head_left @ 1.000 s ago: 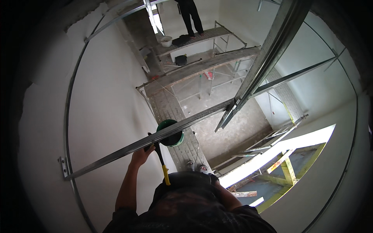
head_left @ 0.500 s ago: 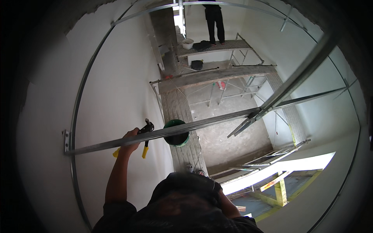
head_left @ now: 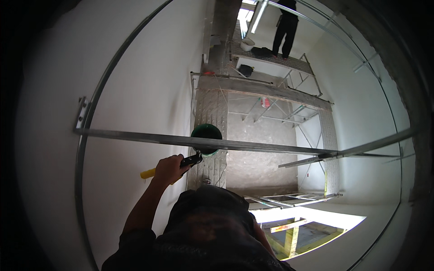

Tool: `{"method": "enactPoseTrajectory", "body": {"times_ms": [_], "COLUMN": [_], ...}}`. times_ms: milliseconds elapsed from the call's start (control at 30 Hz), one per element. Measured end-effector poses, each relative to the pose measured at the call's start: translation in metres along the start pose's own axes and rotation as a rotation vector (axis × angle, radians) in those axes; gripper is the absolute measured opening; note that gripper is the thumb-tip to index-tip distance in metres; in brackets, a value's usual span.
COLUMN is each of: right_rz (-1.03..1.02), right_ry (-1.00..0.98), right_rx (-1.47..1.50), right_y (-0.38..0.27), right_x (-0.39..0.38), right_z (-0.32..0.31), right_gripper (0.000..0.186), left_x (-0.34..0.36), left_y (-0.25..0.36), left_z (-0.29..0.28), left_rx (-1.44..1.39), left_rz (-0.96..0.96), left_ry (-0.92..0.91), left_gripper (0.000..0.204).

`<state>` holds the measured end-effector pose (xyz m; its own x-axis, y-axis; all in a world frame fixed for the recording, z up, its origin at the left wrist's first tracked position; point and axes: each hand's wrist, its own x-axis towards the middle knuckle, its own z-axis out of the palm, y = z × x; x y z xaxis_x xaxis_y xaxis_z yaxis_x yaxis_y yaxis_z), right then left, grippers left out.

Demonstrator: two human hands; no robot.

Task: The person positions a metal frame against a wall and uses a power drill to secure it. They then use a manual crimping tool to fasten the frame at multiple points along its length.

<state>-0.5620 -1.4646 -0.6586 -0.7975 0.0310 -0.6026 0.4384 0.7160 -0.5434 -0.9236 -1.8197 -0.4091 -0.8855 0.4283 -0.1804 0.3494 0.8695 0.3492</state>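
My left hand (head_left: 168,170) is closed around a pair of crimper-like pliers (head_left: 191,160) with a black head and yellow handles. The black head points right and sits just below a long metal channel (head_left: 266,147), beside a dark green bucket (head_left: 207,131). From here I cannot tell whether the head touches the channel. That channel spans from a bracket (head_left: 82,112) on the left wall rail across to a second metal channel (head_left: 377,142) on the right. Of my right arm only a piece of forearm shows at my side; the hand is out of sight.
The bucket stands on a scaffold plank (head_left: 211,108) below me. More planks (head_left: 266,90) on tube frames cross farther off, high above a concrete floor (head_left: 257,167). Another person (head_left: 285,34) stands on the far platform near a white bucket (head_left: 247,44). A window opening (head_left: 312,226) lies lower right.
My left hand has moved right with the pliers, from above the channel's left part to below it near the bucket. The view has turned, so the channel now slopes gently down to the right.
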Motion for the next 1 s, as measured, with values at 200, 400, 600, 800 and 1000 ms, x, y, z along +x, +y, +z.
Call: {"method": "enactPoseTrajectory", "body": {"times_ms": [200,400,600,800,1000], "right_rz": [0.107,0.001,-0.391,-0.298,-0.233], "right_ry": [0.560,0.515,0.350,0.468,-0.069], "right_rx": [0.035,0.189,0.936,0.923,1.627], "right_y": [-0.043,-0.149,-0.311,-0.297,-0.226], "right_x": [-0.041,-0.042,-0.051,-0.045,0.060], "right_z": [-0.072,-0.171,-0.224,-0.238,-0.137], "right_gripper": [0.017,0.015,0.021,0.027,0.041], "left_x": [-0.006,0.008,0.001,0.009,0.052], "left_y": [0.000,0.036,0.078,0.118,0.121], "left_z": [0.001,-0.005,-0.030,-0.034,0.023], "left_rx": [0.000,-0.008,-0.001,0.021,-0.005], "left_rz": [0.021,0.187,0.288,0.497,0.578], "left_ry": [0.027,0.020,-0.040,-0.083,-0.247], "left_gripper": [0.039,0.035,0.034,0.037,0.036]}}
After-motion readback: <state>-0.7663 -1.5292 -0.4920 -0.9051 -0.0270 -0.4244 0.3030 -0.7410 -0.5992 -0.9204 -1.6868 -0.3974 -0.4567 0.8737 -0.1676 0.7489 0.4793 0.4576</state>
